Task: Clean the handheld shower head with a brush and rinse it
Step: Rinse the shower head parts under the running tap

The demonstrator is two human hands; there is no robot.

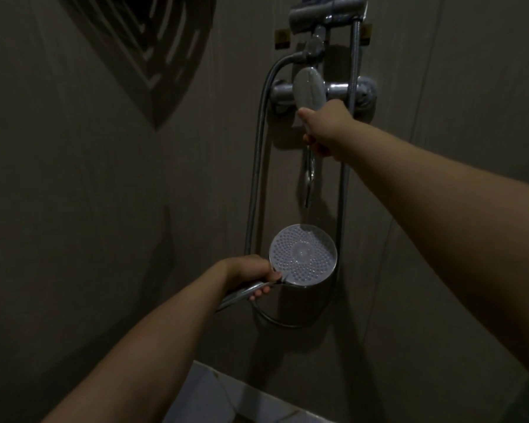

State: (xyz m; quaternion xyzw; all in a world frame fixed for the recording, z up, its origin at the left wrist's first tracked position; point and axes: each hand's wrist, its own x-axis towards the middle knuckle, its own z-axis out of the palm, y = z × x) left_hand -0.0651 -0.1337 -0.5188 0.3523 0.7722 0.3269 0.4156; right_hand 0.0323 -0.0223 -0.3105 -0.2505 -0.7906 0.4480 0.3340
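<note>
The handheld shower head [303,258] is held low against the wall, below the mixer tap [324,90], with its round nozzle face turned toward the camera. Its chrome handle [245,294] is gripped by the left hand [251,274], whose fingers are curled round it just beside the face. The flexible hose [255,166] is looped from under the handle up the wall to a fitting above the tap. The right hand [324,129] is raised to the tap, and its lever [309,90] is met by the thumb; how the other fingers lie cannot be told, since they are hidden behind the hand. A thin spout [309,178] is seen hanging below that hand. 1 slotted corner shelf [144,47] is fixed at the upper left; its contents cannot be seen from below.
</note>
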